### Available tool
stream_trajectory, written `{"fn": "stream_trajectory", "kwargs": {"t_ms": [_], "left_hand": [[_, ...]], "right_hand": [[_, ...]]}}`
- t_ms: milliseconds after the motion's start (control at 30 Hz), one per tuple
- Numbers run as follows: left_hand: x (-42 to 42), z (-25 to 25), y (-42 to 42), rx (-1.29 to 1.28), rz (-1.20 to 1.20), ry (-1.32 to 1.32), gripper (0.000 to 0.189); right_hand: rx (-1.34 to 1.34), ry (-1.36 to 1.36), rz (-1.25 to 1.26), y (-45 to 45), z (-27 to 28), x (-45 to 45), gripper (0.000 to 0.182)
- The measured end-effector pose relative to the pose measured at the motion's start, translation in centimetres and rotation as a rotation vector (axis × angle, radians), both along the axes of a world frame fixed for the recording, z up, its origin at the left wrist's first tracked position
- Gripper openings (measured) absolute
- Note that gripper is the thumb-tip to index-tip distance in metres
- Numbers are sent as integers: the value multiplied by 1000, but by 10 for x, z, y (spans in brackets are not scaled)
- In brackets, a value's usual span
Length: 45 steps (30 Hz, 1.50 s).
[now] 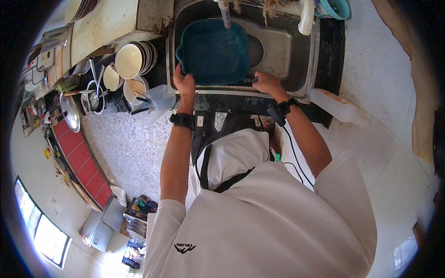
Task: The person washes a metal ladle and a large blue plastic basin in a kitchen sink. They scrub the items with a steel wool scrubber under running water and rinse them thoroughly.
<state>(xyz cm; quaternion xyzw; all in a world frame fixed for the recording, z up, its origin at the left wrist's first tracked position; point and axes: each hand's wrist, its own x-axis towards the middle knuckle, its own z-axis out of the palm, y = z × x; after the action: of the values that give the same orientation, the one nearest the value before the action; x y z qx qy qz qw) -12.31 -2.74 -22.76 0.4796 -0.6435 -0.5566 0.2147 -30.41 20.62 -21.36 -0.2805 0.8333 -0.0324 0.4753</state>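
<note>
A teal plastic basin (215, 48) rests over the left part of the stainless steel sink (283, 52), below a tap spout (226, 17). My left hand (184, 82) grips the basin's near left corner, close to its protruding lip, with the thumb on the rim. At the basin's right side, over the sink's near edge, my right hand (269, 83) is closed around a small dark scrubber (251, 79); its exact kind is too unclear to tell. Part of the sink floor is hidden beneath the basin.
Stacked cream bowls (128, 60) and a clear plastic jug (158, 102) holding dark-handled utensils stand left of the sink. A white plastic bottle (333, 104) lies at the right. A teal container (335, 8) is at the far right corner. A cable (293, 149) hangs from my right wrist device.
</note>
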Motion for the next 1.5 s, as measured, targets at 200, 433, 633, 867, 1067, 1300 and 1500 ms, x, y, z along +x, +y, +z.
{"fn": "stream_trajectory", "kwargs": {"t_ms": [200, 433, 633, 867, 1067, 1300, 1500], "left_hand": [[-5, 26, 8, 124, 30, 28, 62], [0, 29, 19, 184, -98, 62, 63], [6, 26, 36, 342, -92, 86, 60], [-7, 36, 54, 328, -55, 121, 61], [-1, 39, 52, 376, -41, 106, 60], [2, 15, 62, 256, -24, 232, 62], [4, 22, 53, 332, -103, 164, 62]], "right_hand": [[-119, 40, -364, 14, -8, -9, 48], [-622, 377, -414, -13, 40, -4, 41], [-621, 402, -349, -58, -5, 10, 47], [-521, 363, -526, -107, -20, 16, 42], [-744, 279, 161, -76, -32, 34, 23], [-461, 289, -18, -78, -40, -7, 22], [-573, 366, 151, -119, -32, 49, 27]]}}
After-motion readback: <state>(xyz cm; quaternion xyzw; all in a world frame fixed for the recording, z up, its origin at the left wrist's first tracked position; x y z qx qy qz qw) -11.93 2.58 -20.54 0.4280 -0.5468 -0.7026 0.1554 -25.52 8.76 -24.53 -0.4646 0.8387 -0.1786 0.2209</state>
